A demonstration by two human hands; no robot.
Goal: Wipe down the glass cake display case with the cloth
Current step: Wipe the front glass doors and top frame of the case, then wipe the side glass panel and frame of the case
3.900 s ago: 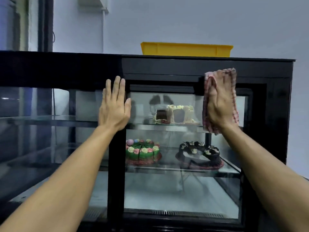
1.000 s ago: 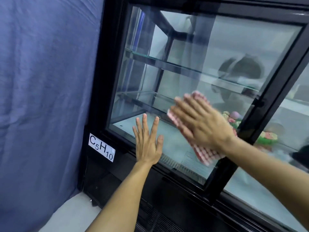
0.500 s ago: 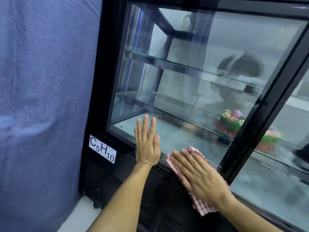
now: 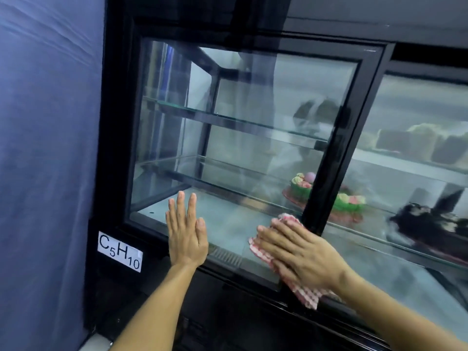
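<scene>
I saw my right hand (image 4: 301, 254), flat on the cloth (image 4: 291, 262), had swept rightward along the display case (image 4: 121, 122) glass's bottom edge; my left hand (image 4: 186, 236) stayed flat, bracing the pane

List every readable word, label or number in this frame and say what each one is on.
"C5H10" (the 5 and 10 set low, as subscripts): black print on a white label stuck to the black frame of the display case, at its lower left corner.

No other text, brand or number can be seen.
</scene>
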